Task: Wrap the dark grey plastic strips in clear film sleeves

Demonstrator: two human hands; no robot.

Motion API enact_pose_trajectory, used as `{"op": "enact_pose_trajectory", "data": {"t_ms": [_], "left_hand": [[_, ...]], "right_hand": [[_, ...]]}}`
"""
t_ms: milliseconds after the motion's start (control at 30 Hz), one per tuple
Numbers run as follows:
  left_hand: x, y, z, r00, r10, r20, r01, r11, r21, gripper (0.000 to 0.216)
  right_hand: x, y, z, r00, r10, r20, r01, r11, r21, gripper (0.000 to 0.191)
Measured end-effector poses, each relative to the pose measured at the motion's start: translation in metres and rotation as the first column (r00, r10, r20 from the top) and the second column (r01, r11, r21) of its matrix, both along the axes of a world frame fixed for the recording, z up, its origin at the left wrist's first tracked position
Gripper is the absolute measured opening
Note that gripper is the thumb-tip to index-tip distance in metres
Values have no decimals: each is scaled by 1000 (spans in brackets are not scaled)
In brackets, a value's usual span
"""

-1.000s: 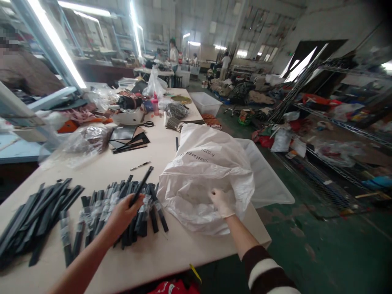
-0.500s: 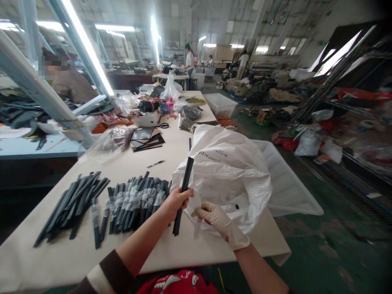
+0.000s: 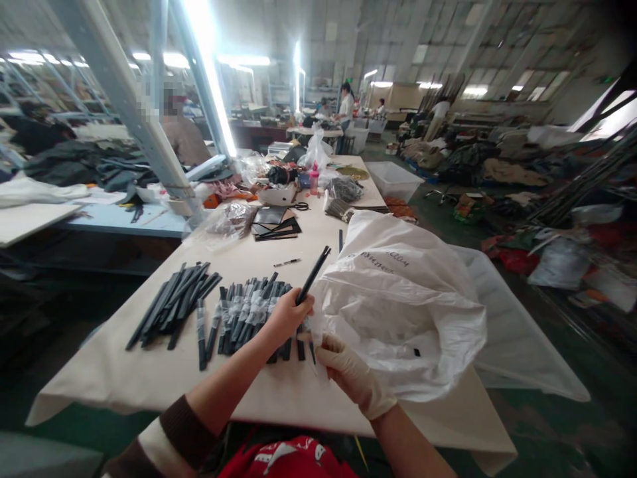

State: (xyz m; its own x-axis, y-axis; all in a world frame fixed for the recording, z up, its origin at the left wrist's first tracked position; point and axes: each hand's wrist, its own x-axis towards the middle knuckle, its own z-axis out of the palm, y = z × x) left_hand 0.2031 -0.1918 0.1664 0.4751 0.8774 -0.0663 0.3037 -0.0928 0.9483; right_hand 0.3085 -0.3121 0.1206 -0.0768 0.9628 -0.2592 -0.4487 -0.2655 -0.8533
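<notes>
Since half a second ago the black strip has tipped from near upright to slant up and right, its top over the white bag. It looks thin, stiff and light; a grip near its lower end suits it. The left hand is clenched around that end. The gloved right hand seems to pinch the bag's near edge, though blur hides the fingertips. Left on the surface, more taped strips lie bundled.
</notes>
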Motion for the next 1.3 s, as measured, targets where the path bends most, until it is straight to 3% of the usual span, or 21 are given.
{"op": "enact_pose_trajectory", "data": {"t_ms": [100, 367, 500, 700, 867, 1067, 1300], "left_hand": [[-16, 0, -1, 999, 46, 3, -46, 999, 27, 21], [-48, 4, -6, 996, 83, 23, -85, 993, 82, 21], [-61, 8, -6, 997, 77, 15, -78, 993, 90, 21], [-82, 16, -7, 999, 38, -13, -36, 996, 84, 21], [-99, 20, -10, 999, 37, -37, -32, 990, 136, 21], [-119, 27, -8, 994, 36, -100, -16, 982, 190, 21], [-126, 32, -12, 990, 41, -133, -18, 985, 169, 18]], "right_hand": [[-14, 2, 0, 1000, -14, -4, 14, 999, -34, 18], [-49, 5, -10, 989, -110, 98, 109, 994, 13, 25], [-65, 5, -13, 989, -143, 39, 144, 989, -35, 30], [-86, 4, 1, 985, -126, -121, 122, 992, -39, 37], [-103, 7, 3, 994, -79, 77, 83, 996, -41, 23], [-118, 16, -12, 959, -178, 219, 189, 982, -28, 31], [-136, 19, -9, 984, 67, 164, -55, 995, -79, 31]]}}
